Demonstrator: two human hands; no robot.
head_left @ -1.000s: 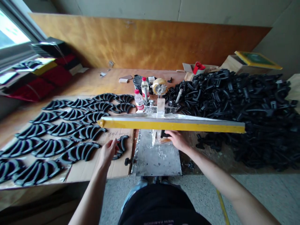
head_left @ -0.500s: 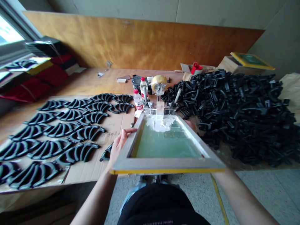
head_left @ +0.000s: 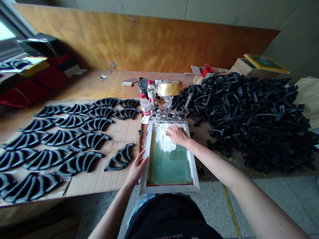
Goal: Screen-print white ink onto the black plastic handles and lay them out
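Observation:
A screen printing frame with a green mesh lies flat in front of me, its far end at a metal clamp. White ink is smeared over the far part of the mesh. My left hand grips the frame's left side, thumb on top. Over the ink, my right hand is closed, fingers pointing down, around a small pale scraper that the fingers mostly hide. A fan of curved black plastic parts lies on cardboard to the left of my left hand.
Rows of black curved parts cover the cardboard at left. A large heap of black parts lies at right. Two red-capped bottles and a tape roll stand behind the frame. Another yellow-edged screen rests on a box at back right.
The frame has come down from a raised tilt to lie flat. My right hand has left its right side for the ink, where the pale scraper stood. My left hand stays on the left side.

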